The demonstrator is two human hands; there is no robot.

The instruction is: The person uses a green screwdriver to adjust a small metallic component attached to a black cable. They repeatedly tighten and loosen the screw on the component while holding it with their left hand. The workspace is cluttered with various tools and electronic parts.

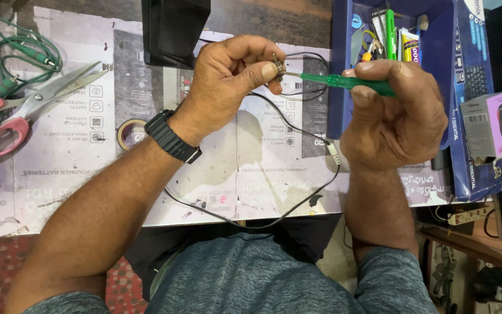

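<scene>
The left hand (pixel 228 78) pinches a small metal part (pixel 278 63) between thumb and fingertips, held above the table (pixel 65 174). The right hand (pixel 393 113) is closed around a green screwdriver (pixel 350 82) whose long axis runs almost level from right to left, its tip meeting the part. The hands are apart, joined only by the tool. A thin black wire (pixel 286 119) hangs from the part towards the near edge.

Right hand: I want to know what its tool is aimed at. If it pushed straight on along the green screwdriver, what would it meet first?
The right hand points the green screwdriver leftward; its tip already seems to touch the small metal part pinched in the left hand, though depth is unclear.
</scene>
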